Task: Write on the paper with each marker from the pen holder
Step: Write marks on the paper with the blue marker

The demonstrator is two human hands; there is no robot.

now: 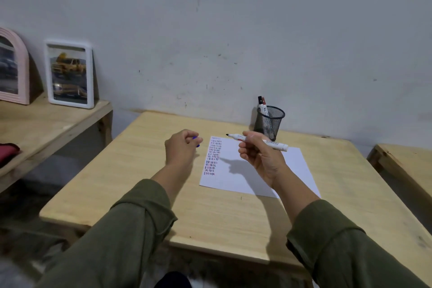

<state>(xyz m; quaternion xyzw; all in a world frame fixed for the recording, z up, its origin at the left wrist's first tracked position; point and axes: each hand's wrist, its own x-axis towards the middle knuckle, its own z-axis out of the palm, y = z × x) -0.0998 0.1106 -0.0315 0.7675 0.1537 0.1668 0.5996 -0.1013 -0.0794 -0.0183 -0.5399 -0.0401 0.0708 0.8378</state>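
A white sheet of paper [252, 170] lies on the wooden table [210, 206], with columns of short red, blue and dark strokes along its left side. My right hand [259, 154] holds an uncapped white marker [275, 144] above the paper, its dark tip pointing left. My left hand [181, 147] hovers left of the paper, closed around a blue marker cap [196, 139]. A black mesh pen holder [269, 121] stands behind the paper near the wall, with two markers [261, 105] upright in it.
A lower wooden bench [46, 124] at the left carries a white picture frame [69, 75], a pink arched frame [14, 68] and a red cloth [8, 152]. Another wooden bench's corner [406, 166] shows at the right. A grey wall stands close behind.
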